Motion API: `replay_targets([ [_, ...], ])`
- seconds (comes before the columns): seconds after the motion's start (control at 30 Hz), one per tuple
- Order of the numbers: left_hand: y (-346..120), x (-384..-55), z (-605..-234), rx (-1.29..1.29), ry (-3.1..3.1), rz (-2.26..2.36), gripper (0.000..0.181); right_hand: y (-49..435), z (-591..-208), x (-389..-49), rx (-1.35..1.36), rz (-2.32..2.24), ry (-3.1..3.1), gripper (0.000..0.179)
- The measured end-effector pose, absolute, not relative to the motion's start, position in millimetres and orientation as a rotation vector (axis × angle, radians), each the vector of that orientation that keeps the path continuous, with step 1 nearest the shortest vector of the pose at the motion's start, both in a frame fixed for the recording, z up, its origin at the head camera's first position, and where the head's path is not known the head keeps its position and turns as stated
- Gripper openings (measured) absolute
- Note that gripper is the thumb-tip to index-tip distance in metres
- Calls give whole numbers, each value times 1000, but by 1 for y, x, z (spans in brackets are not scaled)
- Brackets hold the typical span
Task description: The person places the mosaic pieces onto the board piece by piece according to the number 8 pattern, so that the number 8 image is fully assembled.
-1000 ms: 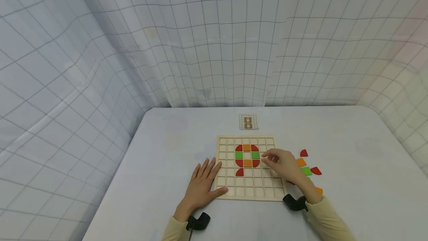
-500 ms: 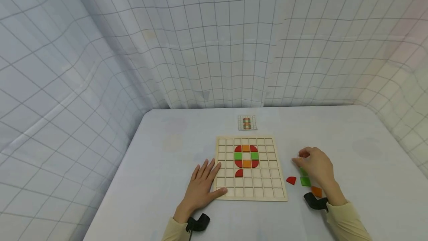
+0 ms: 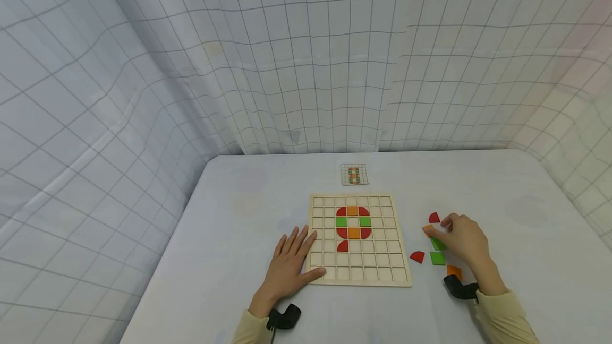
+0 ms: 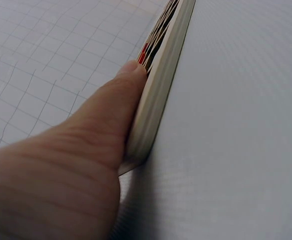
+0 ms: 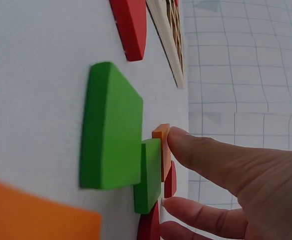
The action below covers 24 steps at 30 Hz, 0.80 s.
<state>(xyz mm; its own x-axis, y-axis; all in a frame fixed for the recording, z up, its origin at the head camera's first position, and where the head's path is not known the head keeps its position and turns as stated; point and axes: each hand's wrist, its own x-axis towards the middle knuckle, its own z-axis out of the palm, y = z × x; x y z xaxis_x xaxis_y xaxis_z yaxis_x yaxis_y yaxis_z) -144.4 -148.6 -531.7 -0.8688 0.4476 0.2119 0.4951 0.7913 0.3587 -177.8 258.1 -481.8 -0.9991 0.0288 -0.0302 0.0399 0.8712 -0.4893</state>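
Note:
The left hand [image 3: 288, 267] lies with fingers spread on the left edge of the wooden grid board [image 3: 360, 275]; its thumb rests on the near left corner. On the board, red quarter-round, orange and green tiles form a ring, with one red quarter-round tile [image 3: 342, 246] below it. The right hand [image 3: 466, 240] hovers over the loose tiles right of the board. Its thumb is at an orange tile [image 5: 161, 132], seemingly touching it, with the other fingertips apart from the thumb. A green tile [image 5: 150, 175] lies beside that orange tile, and a red tile is partly hidden by the hand.
A small pattern card [image 3: 354, 174] lies behind the board. Other loose tiles include a red quarter-round [image 3: 417, 257], a green square [image 3: 437, 258] and an orange square [image 3: 455, 272] near the right wrist. Gridded white curtains [image 3: 306, 68] stand around the white table [image 3: 258, 195].
The right hand has moved from above the board to the loose tiles at the right, then shifted slightly further right and nearer, with thumb and fingers parting. The left hand stays in place.

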Motion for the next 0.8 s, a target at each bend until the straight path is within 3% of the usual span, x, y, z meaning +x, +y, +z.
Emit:
replay_targets([
  [0.37,-148,-145,-532,-750,-2874,-622,83,259,-480,-177,33,-886,2921,36],
  [0.8,-148,-145,-531,-748,-2847,-615,82,253,-485,-179,39,-858,2905,46],
])
